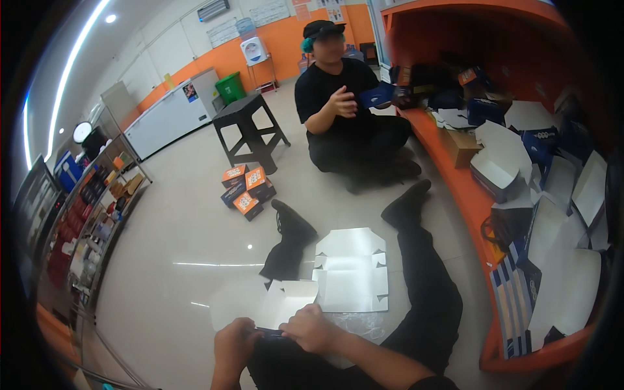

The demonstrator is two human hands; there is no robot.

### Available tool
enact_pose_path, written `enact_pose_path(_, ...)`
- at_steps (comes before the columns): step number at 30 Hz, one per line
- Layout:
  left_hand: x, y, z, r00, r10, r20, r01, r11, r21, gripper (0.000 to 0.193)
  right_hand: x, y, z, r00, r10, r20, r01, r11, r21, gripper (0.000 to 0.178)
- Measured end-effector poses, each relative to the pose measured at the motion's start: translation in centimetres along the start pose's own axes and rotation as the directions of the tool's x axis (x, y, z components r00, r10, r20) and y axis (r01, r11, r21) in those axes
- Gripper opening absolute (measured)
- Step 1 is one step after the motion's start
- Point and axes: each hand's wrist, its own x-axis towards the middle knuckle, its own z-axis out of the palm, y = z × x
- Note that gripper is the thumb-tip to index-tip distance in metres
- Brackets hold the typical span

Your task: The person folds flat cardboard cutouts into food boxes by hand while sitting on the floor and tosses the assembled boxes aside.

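Low in the view, over my lap, a partly folded carton (290, 300), white inside and dark blue along its near edge, is held between both hands. My left hand (236, 343) is closed on the near left corner. My right hand (313, 328) pinches the near edge further right, its fingers bent over the board. Just beyond, a flat white carton blank (351, 270) with notched sides lies on the floor between my outstretched legs. A crumpled clear plastic wrapper (361, 324) is beside my right hand.
Another person (354, 117) sits opposite, holding a dark blue carton (378, 96). An orange shelf unit (448, 170) heaped with opened cartons (562, 279) runs along the right. Small orange-and-blue boxes (249, 188) stand near a black stool (247, 127). A stocked rack (97, 240) lines the left.
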Motion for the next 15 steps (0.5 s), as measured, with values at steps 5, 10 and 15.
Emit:
enact_pose_path(5,-0.5,-0.3,2.1,0.998,0.055,-0.033,-0.053,0.998,0.045,0.016,0.1,-1.6,1.0,0.999,-0.034,-0.019,0.034,0.999,-0.024,0.017)
enact_pose_path(10,-0.6,-0.1,2.9,0.979,0.177,0.096,-0.194,0.957,0.215,0.022,-0.2,-1.1,1.3,0.999,0.016,-0.049,-0.019,0.999,-0.051,0.016)
enact_pose_path(15,-0.3,-1.0,4.6,0.974,0.156,-0.163,-0.171,0.982,-0.082,0.023,-0.1,-0.8,0.5,1.000,0.007,0.005,-0.007,1.000,-0.011,0.014)
